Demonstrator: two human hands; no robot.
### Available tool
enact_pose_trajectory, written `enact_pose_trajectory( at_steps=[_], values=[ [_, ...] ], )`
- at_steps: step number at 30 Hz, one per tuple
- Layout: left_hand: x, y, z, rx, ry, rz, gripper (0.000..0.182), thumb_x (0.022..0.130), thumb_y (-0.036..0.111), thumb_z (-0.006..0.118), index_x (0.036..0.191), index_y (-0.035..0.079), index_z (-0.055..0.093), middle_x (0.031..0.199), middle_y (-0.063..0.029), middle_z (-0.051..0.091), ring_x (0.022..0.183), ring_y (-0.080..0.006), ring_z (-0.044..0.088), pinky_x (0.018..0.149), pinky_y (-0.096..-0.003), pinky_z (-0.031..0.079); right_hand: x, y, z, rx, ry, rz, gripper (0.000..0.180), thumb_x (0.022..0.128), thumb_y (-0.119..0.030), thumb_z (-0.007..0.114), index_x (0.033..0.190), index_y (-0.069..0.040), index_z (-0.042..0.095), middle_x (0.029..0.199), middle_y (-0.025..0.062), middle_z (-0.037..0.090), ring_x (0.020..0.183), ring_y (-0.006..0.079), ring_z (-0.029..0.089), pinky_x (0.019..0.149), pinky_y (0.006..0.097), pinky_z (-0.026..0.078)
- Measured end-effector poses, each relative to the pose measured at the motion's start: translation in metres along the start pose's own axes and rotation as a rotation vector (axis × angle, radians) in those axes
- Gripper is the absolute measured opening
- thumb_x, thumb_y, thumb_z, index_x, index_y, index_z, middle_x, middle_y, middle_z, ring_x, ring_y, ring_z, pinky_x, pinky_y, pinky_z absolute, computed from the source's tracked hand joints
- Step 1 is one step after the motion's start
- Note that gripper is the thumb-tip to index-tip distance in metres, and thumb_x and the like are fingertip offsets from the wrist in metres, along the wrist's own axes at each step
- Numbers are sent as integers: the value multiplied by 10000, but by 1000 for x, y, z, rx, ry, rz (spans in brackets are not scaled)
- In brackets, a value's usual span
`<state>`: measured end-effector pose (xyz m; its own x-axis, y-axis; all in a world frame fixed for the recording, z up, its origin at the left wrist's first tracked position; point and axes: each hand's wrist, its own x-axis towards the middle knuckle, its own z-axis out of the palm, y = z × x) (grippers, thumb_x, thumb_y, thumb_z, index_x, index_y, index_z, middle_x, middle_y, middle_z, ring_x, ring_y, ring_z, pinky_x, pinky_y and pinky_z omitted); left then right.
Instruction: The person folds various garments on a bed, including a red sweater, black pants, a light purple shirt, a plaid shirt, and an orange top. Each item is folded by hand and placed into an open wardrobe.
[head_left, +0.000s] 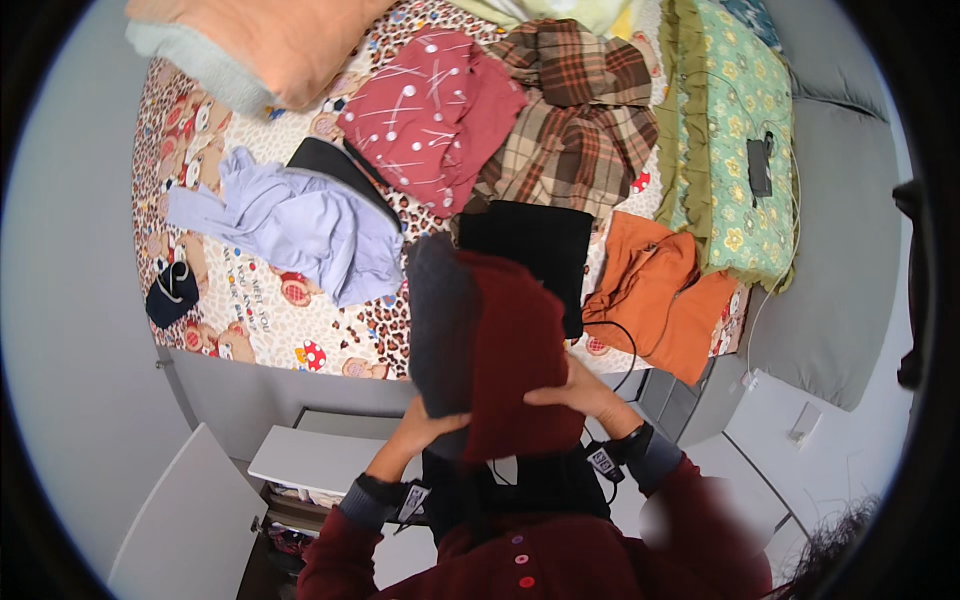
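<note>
Both of my hands hold a folded dark red and dark grey garment (517, 352) in front of my body, over the near edge of the bed. My left hand (431, 429) grips its lower left side, on the grey part. On the red right side lies my right hand (581, 390), thumb on top. Behind the garment, a folded black cloth (525, 232) is partly hidden. An orange garment with a zip (656, 300) lies to the right. A crumpled lavender garment (300, 217) rests to the left, beside a dark red patterned garment (442, 120) and brown plaid clothing (577, 135).
An orange and grey blanket (262, 45) lies at the far left of the patterned bedsheet (247, 300). A small dark blue item (172, 296) is near the left edge. A green floral pillow (750, 157) bears a black device (759, 166) and cables. Below left, a cabinet door (195, 517) hangs ajar.
</note>
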<state>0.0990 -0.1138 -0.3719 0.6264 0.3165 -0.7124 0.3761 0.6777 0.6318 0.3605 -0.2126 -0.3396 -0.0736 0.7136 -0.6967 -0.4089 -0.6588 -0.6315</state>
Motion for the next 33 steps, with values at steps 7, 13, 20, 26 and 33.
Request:
enact_pose_trajectory(
  at_steps=[7, 13, 20, 26, 33],
  values=[
    [167, -26, 26, 384, 233, -14, 678, 672, 345, 803, 1140, -57, 522, 1015, -215, 643, 925, -286, 639, 788, -349, 496, 85, 78, -94, -275, 528, -191, 759, 710, -237, 778, 1313, -23, 369, 1207, 152, 530, 1109, 255, 525, 933, 346, 422],
    [167, -41, 27, 886, 644, 168, 772, 614, 403, 834, 1111, -81, 496, 1130, -240, 552, 1056, -345, 543, 894, -371, 438, 86, 104, -93, -749, 864, -253, 864, 662, -315, 804, 1314, 14, 343, 1172, 202, 498, 1115, 367, 459, 943, 412, 384],
    [205, -40, 12, 446, 499, 167, 815, 591, 313, 860, 1195, -67, 466, 1126, -219, 518, 1059, -311, 518, 908, -382, 427, 99, 109, -119, -633, 934, -136, 1097, 596, -352, 855, 1378, 46, 198, 1290, 231, 379, 1216, 345, 374, 1019, 386, 332],
    [196, -33, 31, -99, 380, -10, 679, 649, 158, 825, 1208, -18, 482, 1098, -142, 575, 965, -233, 581, 836, -341, 484, 108, 123, -129, -201, 760, -22, 1009, 595, -253, 859, 1348, 60, 265, 1348, 200, 380, 1214, 278, 417, 974, 364, 389],
    [162, 7, 36, -460, -70, -337, 580, 732, 209, 749, 1222, 20, 502, 1079, -116, 610, 880, -211, 617, 759, -318, 511, 46, 61, -111, 548, 329, 254, 375, 826, -170, 623, 1160, -12, 554, 1116, 95, 600, 1034, 182, 569, 890, 293, 450]
  ],
)
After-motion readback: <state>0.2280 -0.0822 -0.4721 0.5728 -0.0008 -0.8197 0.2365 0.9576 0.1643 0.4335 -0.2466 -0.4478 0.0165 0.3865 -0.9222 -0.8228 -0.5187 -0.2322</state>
